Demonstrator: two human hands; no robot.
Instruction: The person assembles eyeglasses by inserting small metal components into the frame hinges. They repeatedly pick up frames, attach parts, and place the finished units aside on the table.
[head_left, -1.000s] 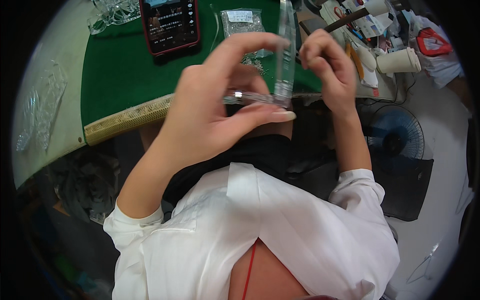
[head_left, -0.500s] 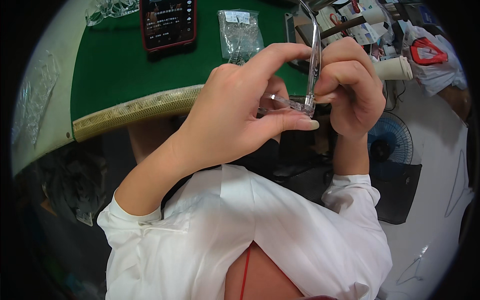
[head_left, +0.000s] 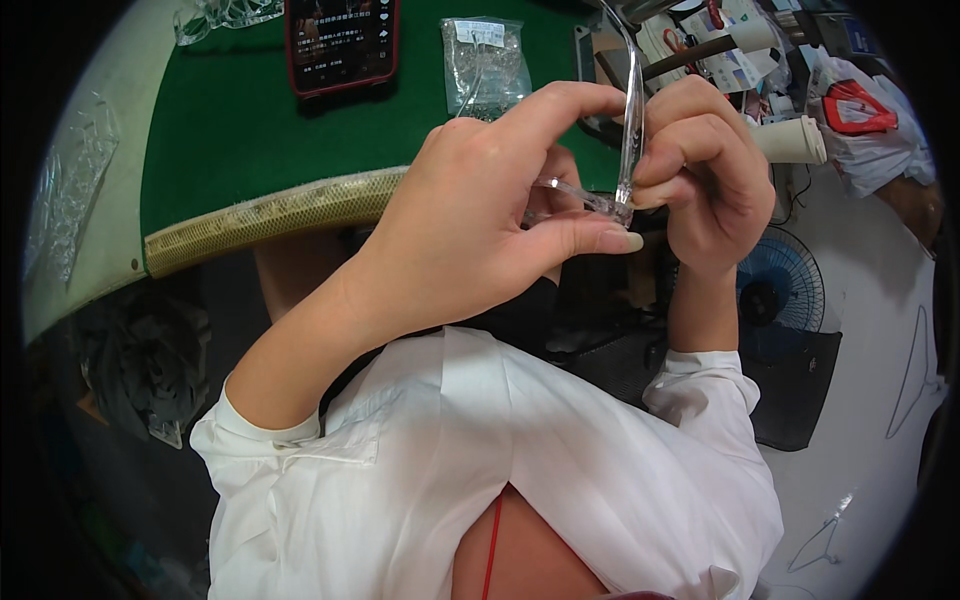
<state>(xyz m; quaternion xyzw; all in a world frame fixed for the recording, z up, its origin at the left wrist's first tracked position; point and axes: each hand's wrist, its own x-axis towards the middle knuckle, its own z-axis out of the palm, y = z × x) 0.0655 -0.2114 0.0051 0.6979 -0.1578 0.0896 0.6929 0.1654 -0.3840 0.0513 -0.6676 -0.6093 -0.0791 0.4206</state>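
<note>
A clear plastic eyeglass frame is held up over the table's near edge, one temple arm standing nearly upright. My left hand grips it: the thumb lies under the hinge corner and the index finger reaches over to the temple arm. Part of the frame front shows between thumb and fingers; the rest is hidden by the hand. On the other side, my right hand has its fingers curled, with thumb and fingertip pinched right at the hinge. Whatever is in that pinch is too small to tell.
On the green table mat lie a phone and a clear bag of small parts. A gold trim strip edges the table. At right are a white paper cup, a plastic bag and a fan below.
Both hands and the eyeglass frame have shifted very slightly. The right fingertips have moved a little at the hinge; the grip of the left hand stays the same.
</note>
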